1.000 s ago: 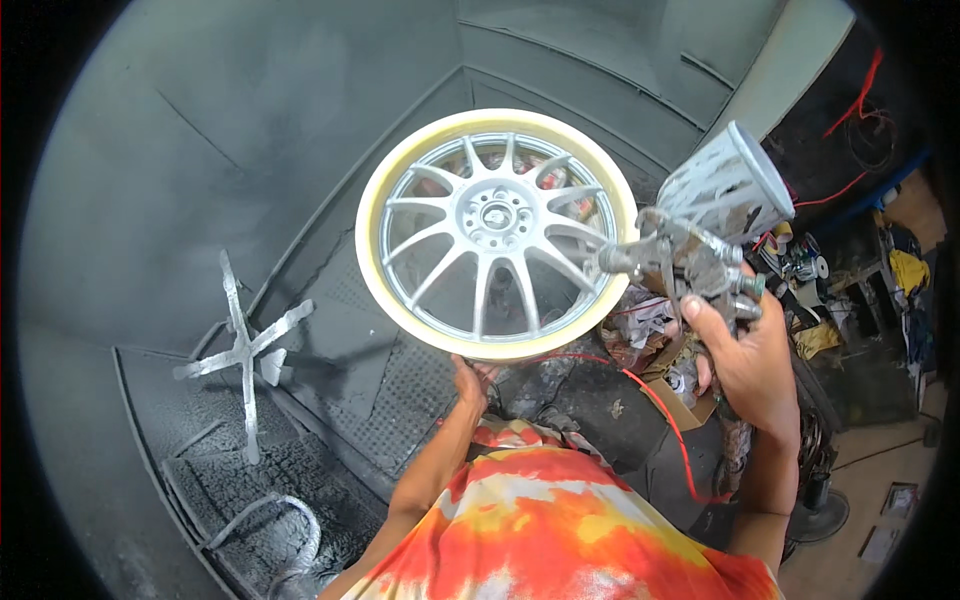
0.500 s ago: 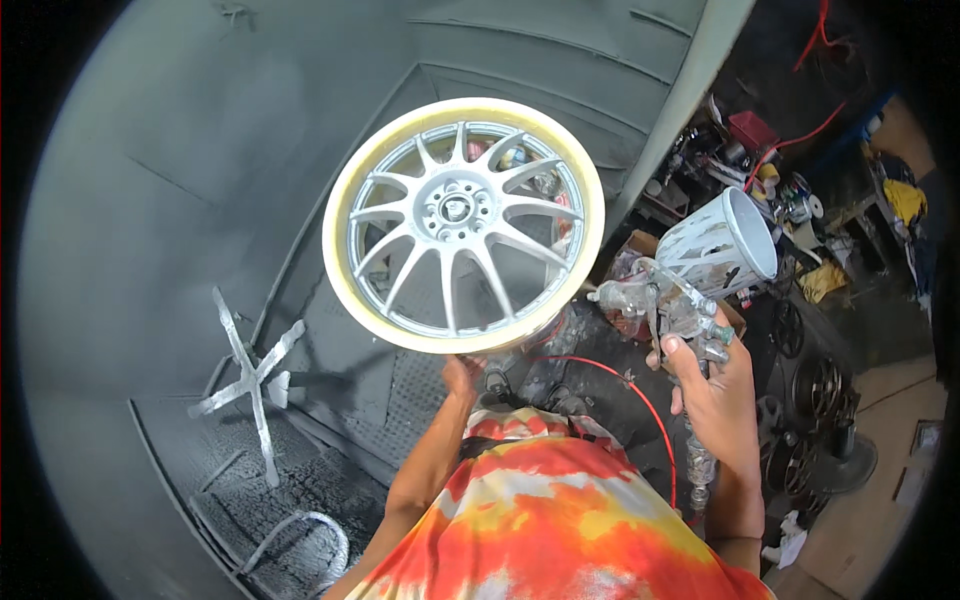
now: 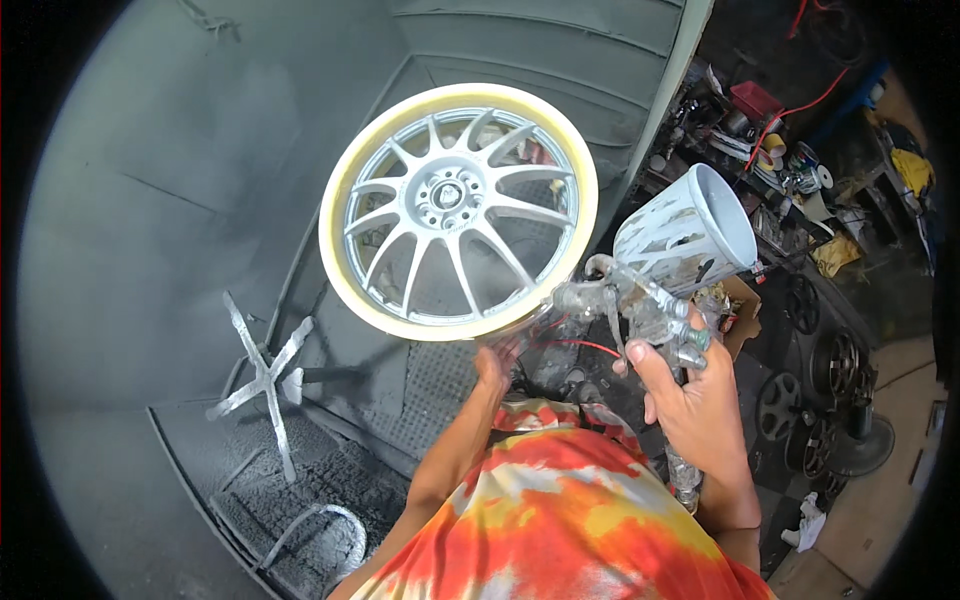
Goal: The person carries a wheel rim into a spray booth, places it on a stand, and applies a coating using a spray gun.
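A silver car wheel rim point(image 3: 449, 197) with a yellowish outer lip and several thin spokes faces up in front of me. Under its near edge is my left hand point(image 3: 495, 362), holding it from below; most of the fingers are hidden behind the lip. My right hand point(image 3: 683, 395) is closed round the handle of a spray gun point(image 3: 640, 315), its thumb in front and its nozzle end at the rim's lower right edge. Beside the gun body, a paint-streaked pale blue cup point(image 3: 668, 238) tilts with its mouth to the upper right.
A star-shaped metal stand point(image 3: 264, 376) stands at left by the grey booth wall point(image 3: 170, 230). At right are cluttered shelves point(image 3: 770, 150), a cardboard box point(image 3: 740, 310) and several dark wheels point(image 3: 778, 405) on the floor. A red hose point(image 3: 590, 346) runs behind the gun.
The spray gun has moved left, up to the rim's edge. The rim has turned a little, and my left hand has shifted right beneath it.
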Demonstrator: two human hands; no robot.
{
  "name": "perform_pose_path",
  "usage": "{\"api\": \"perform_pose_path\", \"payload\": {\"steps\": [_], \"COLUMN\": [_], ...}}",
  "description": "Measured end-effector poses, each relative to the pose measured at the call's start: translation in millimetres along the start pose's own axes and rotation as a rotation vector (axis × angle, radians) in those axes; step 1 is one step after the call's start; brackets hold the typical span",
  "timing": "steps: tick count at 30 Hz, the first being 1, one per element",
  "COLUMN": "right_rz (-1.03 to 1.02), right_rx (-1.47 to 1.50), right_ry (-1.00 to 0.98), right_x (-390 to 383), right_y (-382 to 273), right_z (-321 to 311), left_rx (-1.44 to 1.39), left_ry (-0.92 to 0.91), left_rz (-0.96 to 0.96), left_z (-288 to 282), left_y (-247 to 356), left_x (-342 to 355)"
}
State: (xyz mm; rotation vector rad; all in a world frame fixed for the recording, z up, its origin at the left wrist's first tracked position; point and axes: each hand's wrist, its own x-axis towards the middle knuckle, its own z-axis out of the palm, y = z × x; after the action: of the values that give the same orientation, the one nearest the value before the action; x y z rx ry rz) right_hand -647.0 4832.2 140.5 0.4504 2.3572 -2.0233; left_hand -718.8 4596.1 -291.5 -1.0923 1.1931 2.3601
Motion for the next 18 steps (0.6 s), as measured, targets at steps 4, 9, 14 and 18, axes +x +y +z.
{"api": "perform_pose_path", "payload": {"steps": [4,9,14,18], "right_rz": [0.057,0.125,-0.075,-0.059], "right_rx": [-0.056,-0.125,-0.124,-0.088], "right_ry": [-0.093,-0.036,0.055,0.142], "right_x": [-4,4,7,8], "right_y": [-21,-18,-13,-10], "right_z": [3,7,17,25], "left_rx": [-0.151,0.187,0.395,0.230], "left_ry": [0.012,-0.163,-0.386,-0.390], "left_rz": [0.048,0.082,0.330,0.674], "left_z": [-35,-73,-165,-137], "left_y": [25,85,174,183], "left_x": [26,50,117,125]}}
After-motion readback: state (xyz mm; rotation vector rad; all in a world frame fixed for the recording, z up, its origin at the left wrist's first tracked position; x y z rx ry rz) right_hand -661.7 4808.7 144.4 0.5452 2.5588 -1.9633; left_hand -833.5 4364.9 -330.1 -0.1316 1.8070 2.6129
